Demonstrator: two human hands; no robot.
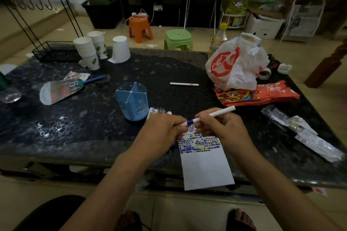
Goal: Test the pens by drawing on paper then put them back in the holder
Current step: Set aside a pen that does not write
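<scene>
The paper [206, 167] hangs over the bench's [75, 127] near edge, its far part filled with small coloured marks. Above it, the right hand [223, 127] pinches a white pen [214, 114], blue end pointing left. The left hand's [159, 131] grip is curled at that blue end; what it clasps is blurred. The blue holder [131, 101] stands just beyond; another pen [184, 84] lies farther back.

Head-worn wide view, looking forward and down, close over table [78, 122], room beyond seemingly blurred
</scene>
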